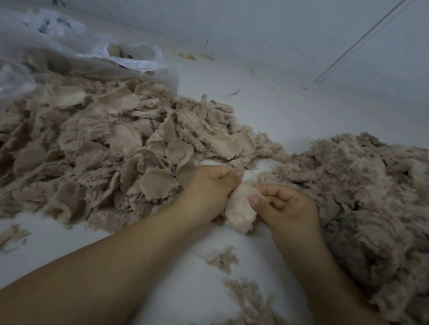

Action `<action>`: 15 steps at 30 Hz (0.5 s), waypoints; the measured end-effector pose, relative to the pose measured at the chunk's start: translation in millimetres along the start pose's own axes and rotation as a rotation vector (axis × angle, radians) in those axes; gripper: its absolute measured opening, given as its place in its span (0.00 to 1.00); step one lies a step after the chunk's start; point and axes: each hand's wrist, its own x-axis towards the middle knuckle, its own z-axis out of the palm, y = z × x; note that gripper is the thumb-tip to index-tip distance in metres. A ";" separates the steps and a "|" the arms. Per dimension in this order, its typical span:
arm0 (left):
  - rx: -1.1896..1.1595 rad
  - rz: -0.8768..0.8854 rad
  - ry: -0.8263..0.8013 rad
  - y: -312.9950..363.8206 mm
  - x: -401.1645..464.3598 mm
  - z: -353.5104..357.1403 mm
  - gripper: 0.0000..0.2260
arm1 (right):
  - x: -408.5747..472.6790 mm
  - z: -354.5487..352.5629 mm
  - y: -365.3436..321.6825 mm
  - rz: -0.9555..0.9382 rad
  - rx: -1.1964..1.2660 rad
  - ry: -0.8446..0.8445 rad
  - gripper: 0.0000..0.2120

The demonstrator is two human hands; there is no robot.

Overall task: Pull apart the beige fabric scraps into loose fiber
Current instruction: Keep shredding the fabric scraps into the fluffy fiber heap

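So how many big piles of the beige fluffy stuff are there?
2. A pile of fabric scraps lies on the left, beside the plastic bag. A pile of loose fiber lies on the right. Small tufts lie scattered nearer; more may be hidden in the bag.

One pale beige scrap [240, 207] is up between both fists, bunched and fuzzy. A big heap of rounded fabric scraps [111, 143] sprawls over the floor's left side, while the shredded loose fiber [376, 202] mounds along the right edge.
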 end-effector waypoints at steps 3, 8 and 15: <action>-0.139 -0.094 -0.062 7.0 -1.3 -5.0 0.20 | 0.3 -0.4 -2.0 -0.013 0.034 0.058 0.02; 0.016 -0.114 -0.380 12.2 -5.5 -14.7 0.18 | 0.7 -1.6 -4.5 -0.017 0.068 0.107 0.03; 0.021 -0.055 -0.375 9.6 -5.9 -17.1 0.18 | -2.6 1.4 -5.2 -0.024 0.078 0.011 0.09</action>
